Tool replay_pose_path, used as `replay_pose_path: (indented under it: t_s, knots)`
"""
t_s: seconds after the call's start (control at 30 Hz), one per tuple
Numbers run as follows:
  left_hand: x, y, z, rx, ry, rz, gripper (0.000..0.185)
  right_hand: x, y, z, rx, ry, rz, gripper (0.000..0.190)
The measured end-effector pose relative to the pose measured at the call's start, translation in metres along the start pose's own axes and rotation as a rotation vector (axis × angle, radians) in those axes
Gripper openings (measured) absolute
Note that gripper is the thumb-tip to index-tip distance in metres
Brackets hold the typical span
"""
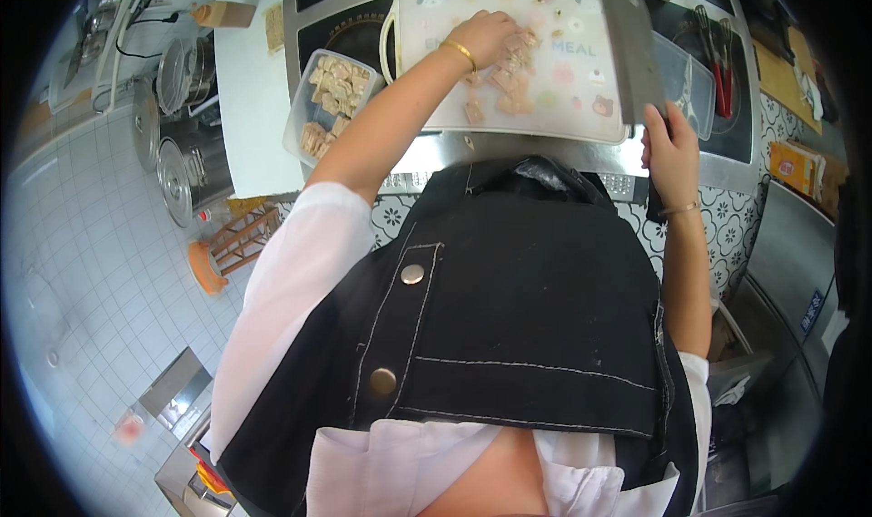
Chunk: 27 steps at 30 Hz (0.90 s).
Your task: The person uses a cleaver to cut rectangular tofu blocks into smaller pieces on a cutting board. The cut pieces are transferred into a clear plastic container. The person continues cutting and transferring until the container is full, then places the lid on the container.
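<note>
On a white cutting board point(436, 108) with printed animals lies a loose heap of small pale-brown food pieces point(512, 84). My left hand point(485, 39) rests on the upper left of the heap, its fingers bent over some pieces; whether it grips any is hidden. My right hand point(674, 149) is closed around the handle of a broad metal cleaver point(630, 57), whose blade lies along the board's right edge. Left of the board, near my left forearm, a clear plastic container point(293, 125) holds more pieces in separate groups.
Right of the cleaver, a clear plastic tray point(705, 108) holds scissors point(688, 95); red-handled utensils point(723, 88) lie beyond it. At left are a squeeze bottle point(228, 14), a flat piece of food point(274, 28) on a white surface point(252, 122), and metal pots point(194, 170) lower down.
</note>
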State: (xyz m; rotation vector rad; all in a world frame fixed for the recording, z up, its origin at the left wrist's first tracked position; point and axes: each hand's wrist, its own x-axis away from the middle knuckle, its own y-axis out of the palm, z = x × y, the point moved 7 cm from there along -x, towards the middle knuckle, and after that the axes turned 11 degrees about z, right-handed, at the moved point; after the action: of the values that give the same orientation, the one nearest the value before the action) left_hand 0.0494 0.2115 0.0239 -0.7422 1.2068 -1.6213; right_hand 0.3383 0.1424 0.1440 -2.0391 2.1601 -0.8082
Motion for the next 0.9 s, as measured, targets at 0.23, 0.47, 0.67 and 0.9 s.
replay_pose_path:
  t_s: [0.23, 0.47, 0.67, 0.9]
  knots:
    - [-0.024, 0.029, -0.013, 0.023, 0.116, -0.080, 0.024, 0.048, -0.045, 0.073, -0.156, 0.169, 0.048, 0.020]
    - [-0.040, 0.041, -0.042, -0.035, -0.051, -0.307, 0.020, 0.050, -0.055, 0.075, -0.198, 0.185, 0.085, 0.019]
    - [-0.021, 0.004, 0.005, 0.050, -0.146, -0.579, 0.043, 0.037, -0.060, 0.069, -0.228, 0.146, 0.087, 0.019]
    - [-0.010, -0.001, 0.008, -0.128, -0.134, -0.212, 0.053, 0.029, -0.048, 0.063, -0.232, 0.125, 0.022, 0.020]
